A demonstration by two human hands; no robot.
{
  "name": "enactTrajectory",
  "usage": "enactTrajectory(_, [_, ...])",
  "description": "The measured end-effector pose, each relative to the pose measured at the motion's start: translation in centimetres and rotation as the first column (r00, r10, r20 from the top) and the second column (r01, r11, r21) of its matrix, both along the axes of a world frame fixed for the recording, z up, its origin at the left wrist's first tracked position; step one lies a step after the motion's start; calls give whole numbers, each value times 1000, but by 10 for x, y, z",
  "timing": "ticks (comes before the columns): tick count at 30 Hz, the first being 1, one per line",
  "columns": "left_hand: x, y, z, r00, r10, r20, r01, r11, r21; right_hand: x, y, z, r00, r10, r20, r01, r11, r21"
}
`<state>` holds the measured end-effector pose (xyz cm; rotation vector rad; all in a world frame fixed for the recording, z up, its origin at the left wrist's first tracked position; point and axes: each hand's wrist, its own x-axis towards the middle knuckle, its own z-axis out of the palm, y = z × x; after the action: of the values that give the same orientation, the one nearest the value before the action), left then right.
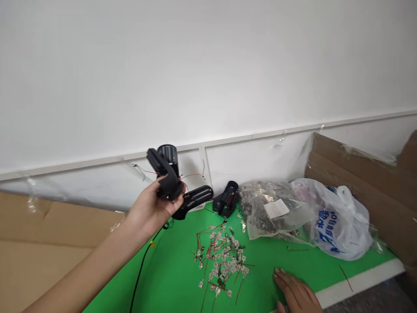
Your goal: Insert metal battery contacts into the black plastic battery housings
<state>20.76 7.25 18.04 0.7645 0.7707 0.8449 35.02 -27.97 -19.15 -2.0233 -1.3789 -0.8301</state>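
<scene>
There are two hands [155, 211] [295, 290], two filled bags [270, 224] [339, 217], many metal contacts [228, 264].

**Holding blk plastic housing [168, 186] up in L hand [153, 208]**

Gripping it nr white wall [208, 78], above green tabletop [172, 261]. Resting R hand [296, 293] on tabletop, to right of loose pile of small metal contact plates [226, 256], mixed w/ red wires [239, 292]. Can see two more blk housings [228, 202] behind pile, then clear bag [257, 206] w/ white label [276, 208], then white plastic bag [355, 234] w/ blue print.
</scene>
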Motion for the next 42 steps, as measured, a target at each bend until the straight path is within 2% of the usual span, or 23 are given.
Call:
enactTrajectory(3, [52,2,-20,987,-155,38,155,988,-7,0,3,4,1000,17,25,-16,1000,-15])
enactTrajectory(5, [87,4,-38,965,-256,52,255,966,40,0,3,8,999,14,47,-12,999,-43])
enactTrajectory(7, [120,6,-58,948,-317,19,312,941,126,-1,5,12,998,9,55,-5,998,-63])
enactTrajectory(9, [149,8,-81,923,-379,-64,381,884,270,-2,6,15,998,16,57,-11,997,-80])
enactTrajectory(10, [161,8,-94,915,-381,-133,402,830,386,-2,6,16,998,16,53,-11,996,-87])
enactTrajectory(11, [171,9,-105,910,-352,-220,415,740,530,-3,7,16,999,15,47,-10,995,-95])
enactTrajectory(12, [180,9,-117,914,-281,-292,405,621,671,-3,7,16,999,13,41,-9,995,-99])
enactTrajectory(13, [186,9,-128,915,-247,-321,404,554,728,-3,7,16,999,12,36,-8,995,-98])
enactTrajectory(15, [192,8,-146,909,-209,-361,417,442,794,-3,7,16,1000,8,27,-5,996,-94])
enactTrajectory(18, [189,3,-165,882,-219,-418,469,306,829,-3,7,16,999,6,33,-3,996,-84])
enactTrajectory(20, [185,-2,-173,846,-156,-511,531,139,836,-2,8,18,999,6,49,-2,997,-80])
enactTrajectory(21, [183,-6,-177,816,-76,-573,576,31,817,-2,8,19,998,4,56,0,997,-75])
enactTrajectory(23, [183,-14,-180,715,171,-678,700,-177,692,-1,8,20,998,4,61,0,998,-66])
enactTrajectory(24, [184,-18,-181,654,287,-700,757,-237,610,-1,8,20,998,6,58,-2,998,-64])
enactTrajectory(25, [186,-22,-180,601,365,-711,799,-262,541,-1,8,20,998,7,54,-4,998,-64])
enactTrajectory(27, [192,-30,-177,530,441,-724,848,-278,452,-2,8,20,999,11,45,-8,998,-65])
enactTrajectory(32, [204,-48,-163,433,496,-752,900,-286,329,-6,7,21,999,11,-39,-15,995,-96])
enactTrajectory(35, [201,-54,-155,412,514,-752,905,-328,271,-8,7,24,997,15,-81,-21,997,-80])
enactTrajectory(38, [193,-50,-149,442,486,-754,872,-429,235,-10,7,28,992,20,-124,-29,997,-70])
enactTrajectory(42, [182,-33,-138,513,318,-797,727,-656,205,-11,7,30,988,22,-152,-31,998,-56])
